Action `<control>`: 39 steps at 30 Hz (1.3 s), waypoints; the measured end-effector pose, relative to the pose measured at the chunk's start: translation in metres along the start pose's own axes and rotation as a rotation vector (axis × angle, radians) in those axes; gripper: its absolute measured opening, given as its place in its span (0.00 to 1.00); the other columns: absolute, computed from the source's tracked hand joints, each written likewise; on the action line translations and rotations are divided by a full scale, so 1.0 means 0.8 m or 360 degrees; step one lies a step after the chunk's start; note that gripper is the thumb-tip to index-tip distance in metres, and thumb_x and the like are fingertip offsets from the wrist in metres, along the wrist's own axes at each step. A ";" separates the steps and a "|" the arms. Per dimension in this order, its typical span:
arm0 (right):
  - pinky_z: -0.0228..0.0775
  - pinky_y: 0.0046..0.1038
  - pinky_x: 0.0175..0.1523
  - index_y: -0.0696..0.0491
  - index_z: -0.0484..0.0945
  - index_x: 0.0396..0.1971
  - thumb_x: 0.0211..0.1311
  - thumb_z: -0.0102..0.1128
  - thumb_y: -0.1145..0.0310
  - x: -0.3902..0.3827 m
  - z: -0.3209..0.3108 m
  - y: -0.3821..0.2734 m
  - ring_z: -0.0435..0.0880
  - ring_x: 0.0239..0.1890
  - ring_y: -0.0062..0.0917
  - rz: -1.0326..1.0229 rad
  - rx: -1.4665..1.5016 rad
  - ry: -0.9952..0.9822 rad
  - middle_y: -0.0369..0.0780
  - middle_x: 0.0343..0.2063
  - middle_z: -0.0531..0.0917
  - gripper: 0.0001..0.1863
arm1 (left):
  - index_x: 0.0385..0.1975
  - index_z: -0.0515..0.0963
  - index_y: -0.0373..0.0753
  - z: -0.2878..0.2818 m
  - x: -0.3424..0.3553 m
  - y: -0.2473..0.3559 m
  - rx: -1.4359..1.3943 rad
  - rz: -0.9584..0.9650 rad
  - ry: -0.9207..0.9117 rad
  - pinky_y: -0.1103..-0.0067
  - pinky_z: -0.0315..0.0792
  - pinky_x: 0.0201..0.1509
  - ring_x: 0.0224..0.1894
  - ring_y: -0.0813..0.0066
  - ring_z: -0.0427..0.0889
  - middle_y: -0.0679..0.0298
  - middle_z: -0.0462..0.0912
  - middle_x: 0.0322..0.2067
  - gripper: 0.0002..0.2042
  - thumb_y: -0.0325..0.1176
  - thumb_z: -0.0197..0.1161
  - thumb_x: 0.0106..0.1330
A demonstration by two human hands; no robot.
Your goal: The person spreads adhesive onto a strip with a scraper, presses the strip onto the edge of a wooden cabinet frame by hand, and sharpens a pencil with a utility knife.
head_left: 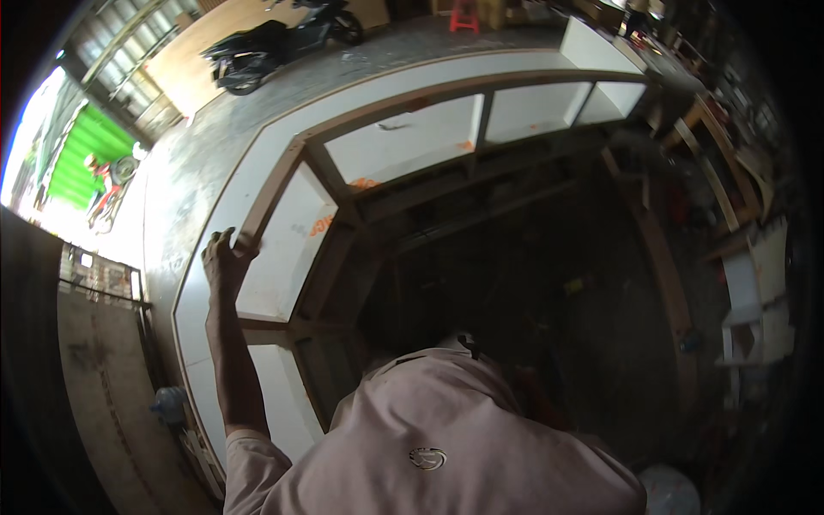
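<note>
Left hand (225, 262): at the wooden batten (276, 184), fingers part-curled, can't tell whether gripping | right hand: out of sight | angled, white-panelled counter-like frame (386, 87): bends round the person's front and left | risk, my guess: palm sliding along the batten could catch a splinter, if the edge is rough

The rail (273, 190) looks like bare brown wood, matt and slightly rough, while the white panels (421, 137) beside it are smooth with a faint sheen, like laminate. The shirt (412, 386) is soft, matt cloth, and the floor (223, 129) looks like worn concrete, shiny where light strikes it. Behind are a glossy dark scooter (266, 47), a red plastic stool (464, 15), smooth pale plywood (184, 73) and ribbed green sheet metal (90, 159).
</note>
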State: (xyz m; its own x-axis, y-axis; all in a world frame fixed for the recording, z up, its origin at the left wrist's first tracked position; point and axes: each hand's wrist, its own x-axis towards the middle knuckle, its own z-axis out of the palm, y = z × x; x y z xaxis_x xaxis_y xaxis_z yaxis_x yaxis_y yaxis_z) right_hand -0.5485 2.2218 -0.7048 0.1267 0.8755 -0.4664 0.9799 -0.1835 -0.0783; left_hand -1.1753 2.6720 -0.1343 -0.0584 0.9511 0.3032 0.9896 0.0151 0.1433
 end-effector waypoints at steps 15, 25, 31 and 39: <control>0.74 0.44 0.55 0.55 0.80 0.50 0.65 0.58 0.46 -0.129 -0.055 -0.186 0.82 0.50 0.47 0.0976 0.1666 0.0215 0.53 0.45 0.83 0.27 | 0.61 0.73 0.39 0.027 0.032 -0.002 -0.0077 0.0269 -0.0053 0.60 0.69 0.60 0.56 0.52 0.76 0.52 0.77 0.52 0.37 0.40 0.78 0.46; 0.67 0.48 0.64 0.47 0.80 0.54 0.49 0.74 0.45 -0.299 0.012 -0.185 0.78 0.58 0.45 0.1061 0.0744 -0.0666 0.47 0.55 0.80 0.33 | 0.57 0.75 0.33 0.028 -0.035 0.209 -0.0974 0.0988 -0.0872 0.69 0.73 0.57 0.52 0.62 0.80 0.52 0.79 0.51 0.28 0.36 0.74 0.57; 0.70 0.40 0.63 0.47 0.81 0.51 0.56 0.70 0.54 -0.280 -0.060 -0.194 0.79 0.58 0.34 0.1368 0.1031 -0.0345 0.40 0.56 0.80 0.23 | 0.62 0.70 0.27 -0.086 -0.119 0.373 -0.2212 0.0848 -0.1926 0.66 0.70 0.62 0.55 0.59 0.81 0.50 0.78 0.54 0.42 0.56 0.72 0.56; 0.72 0.43 0.60 0.47 0.81 0.50 0.56 0.67 0.55 -0.266 -0.005 -0.116 0.81 0.55 0.37 0.1183 0.1198 -0.0274 0.42 0.53 0.82 0.23 | 0.67 0.56 0.20 -0.190 -0.255 0.568 -0.3919 0.1622 -0.2998 0.53 0.72 0.60 0.55 0.41 0.79 0.35 0.70 0.59 0.66 0.76 0.69 0.41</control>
State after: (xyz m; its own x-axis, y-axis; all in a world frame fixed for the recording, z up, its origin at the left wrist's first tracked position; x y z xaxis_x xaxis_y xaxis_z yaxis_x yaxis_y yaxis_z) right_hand -0.6657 2.0545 -0.5947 0.5716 0.3664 -0.7342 0.3112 -0.9247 -0.2192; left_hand -0.7336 2.4378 0.0124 0.7418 -0.0189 0.6704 -0.4135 0.7741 0.4793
